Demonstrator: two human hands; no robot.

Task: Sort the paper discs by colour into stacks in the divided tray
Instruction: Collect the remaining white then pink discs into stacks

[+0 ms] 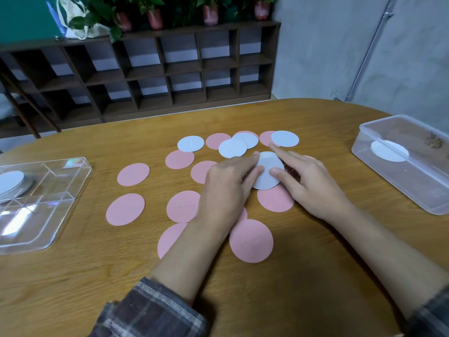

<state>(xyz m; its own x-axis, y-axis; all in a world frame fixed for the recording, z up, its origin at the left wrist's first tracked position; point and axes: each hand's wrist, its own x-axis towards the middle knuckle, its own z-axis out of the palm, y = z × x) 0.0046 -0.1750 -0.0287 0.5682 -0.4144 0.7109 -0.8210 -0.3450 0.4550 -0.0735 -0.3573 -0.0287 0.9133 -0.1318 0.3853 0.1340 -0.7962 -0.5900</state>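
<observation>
Several pink paper discs (133, 174) and several white paper discs (190, 143) lie spread over the middle of the wooden table (315, 117). Both hands rest on a small stack of white discs (267, 175) at the centre. My left hand (228, 188) pinches its left edge with thumb and fingers. My right hand (311, 181) holds its right edge, with the index finger stretched out to the far side. The clear divided tray (60, 210) sits at the left edge and holds a stack of white discs (11, 183) in its far-left compartment.
A clear plastic box (413, 181) with a white disc (388, 150) inside stands at the right edge of the table. Behind the table is a dark wooden shelf unit (155, 69) with potted plants on top.
</observation>
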